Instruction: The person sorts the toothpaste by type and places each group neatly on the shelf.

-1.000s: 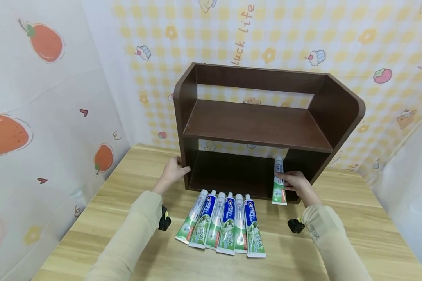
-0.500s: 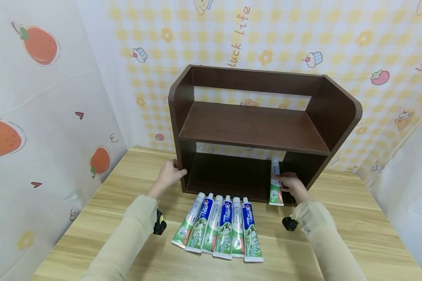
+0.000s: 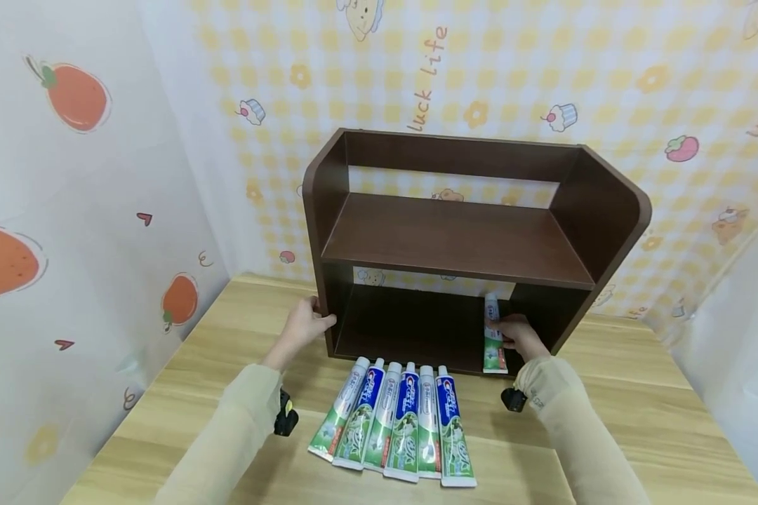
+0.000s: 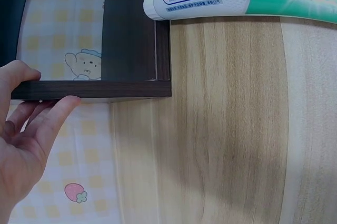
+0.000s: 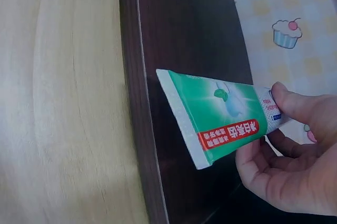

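Observation:
My right hand (image 3: 521, 335) pinches a green and white toothpaste tube (image 3: 494, 356) at the right end of the lower level of a dark brown shelf (image 3: 455, 235). In the right wrist view, thumb and fingers hold the tube (image 5: 224, 111) near its capped end, which they hide; its flat end points toward the shelf's front edge. My left hand (image 3: 300, 328) grips the shelf's left side panel, with the thumb on the inner face and the fingers outside, as the left wrist view shows. Several toothpaste tubes (image 3: 406, 435) lie side by side on the table before the shelf.
The wooden table (image 3: 644, 421) carries the shelf, which stands against a yellow checked wall covering (image 3: 480, 70). A white fruit-patterned sheet (image 3: 126, 161) hangs at the left. The shelf's upper board (image 3: 455, 203) runs above the right hand.
The right hand has moved the toothpaste tube slightly deeper into the shelf's lower level, bringing its flat end back to the front edge. The left hand keeps its grip; the head view has shifted slightly.

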`<state>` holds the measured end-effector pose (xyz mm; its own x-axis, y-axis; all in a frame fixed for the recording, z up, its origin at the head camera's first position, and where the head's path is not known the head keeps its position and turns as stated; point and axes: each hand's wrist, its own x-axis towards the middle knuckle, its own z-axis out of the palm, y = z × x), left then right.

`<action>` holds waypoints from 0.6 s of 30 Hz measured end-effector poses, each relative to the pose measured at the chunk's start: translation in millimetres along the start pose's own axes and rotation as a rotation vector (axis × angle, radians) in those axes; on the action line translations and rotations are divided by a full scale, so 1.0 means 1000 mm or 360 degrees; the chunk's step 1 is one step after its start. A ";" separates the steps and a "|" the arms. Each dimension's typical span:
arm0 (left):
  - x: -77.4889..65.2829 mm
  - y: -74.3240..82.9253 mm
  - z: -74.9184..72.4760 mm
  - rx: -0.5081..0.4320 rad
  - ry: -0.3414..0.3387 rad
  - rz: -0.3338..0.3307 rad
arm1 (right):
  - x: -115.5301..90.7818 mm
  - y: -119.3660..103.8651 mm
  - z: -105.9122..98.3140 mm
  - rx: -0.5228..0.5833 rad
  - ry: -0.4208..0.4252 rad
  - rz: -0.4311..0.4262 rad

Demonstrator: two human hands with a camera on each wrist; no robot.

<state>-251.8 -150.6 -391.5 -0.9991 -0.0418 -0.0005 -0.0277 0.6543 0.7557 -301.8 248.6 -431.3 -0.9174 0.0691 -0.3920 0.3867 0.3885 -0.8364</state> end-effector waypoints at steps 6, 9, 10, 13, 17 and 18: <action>-0.001 -0.004 0.001 -0.0023 0.0007 -0.0016 | 0.082 0.054 -0.004 0.0081 -0.0051 -0.0080; 0.000 -0.002 0.002 -0.0042 -0.0002 -0.0012 | 0.057 0.036 -0.002 0.0072 -0.0015 -0.0031; 0.000 -0.001 0.003 -0.0055 -0.0003 -0.0014 | 0.041 0.026 -0.001 0.0055 -0.0005 -0.0018; 0.000 -0.001 0.006 -0.0051 0.0009 -0.0008 | 0.002 0.003 0.001 0.0001 0.0038 0.0050; -0.001 -0.002 0.008 -0.0047 0.0019 -0.0004 | 0.051 0.041 -0.005 -0.0048 0.0139 -0.0018; -0.001 -0.003 0.008 -0.0041 0.0024 -0.0003 | 0.079 0.062 -0.008 -0.0092 0.0185 -0.0098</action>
<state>-250.6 -146.5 -398.7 -0.9985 -0.0546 0.0081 -0.0284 0.6344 0.7725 -350.6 285.9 -511.2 -0.9453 0.1483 -0.2907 0.3263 0.4476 -0.8326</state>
